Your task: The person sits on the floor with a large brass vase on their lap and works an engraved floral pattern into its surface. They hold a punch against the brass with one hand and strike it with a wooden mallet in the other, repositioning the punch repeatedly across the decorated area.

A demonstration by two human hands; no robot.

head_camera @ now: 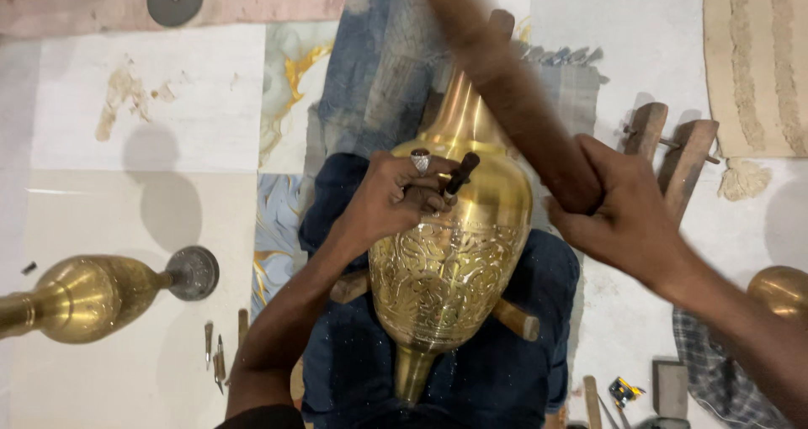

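A large brass vase (pixel 450 261) lies on its side across the person's lap, on dark blue cloth (pixel 513 370), neck pointing far and foot pointing near, with engraved floral work covering the near half of its belly. The left hand (pixel 391 200), a ring on one finger, rests on the vase's upper shoulder and is closed around a short dark chisel (pixel 460 175) whose tip meets the metal just beside the engraved band. The right hand (pixel 627 214) is wrapped tightly around the lower end of a thick wooden mallet (pixel 505 84), which slants up and far over the vase neck and is blurred. A wooden rod (pixel 515 318) sticks out from under the vase on the right. On the pale floor at left lies a second brass vase (pixel 93 296), and a few small metal punches (pixel 215 353) lie near it. To the far right sits a wooden clamp (pixel 673 143).
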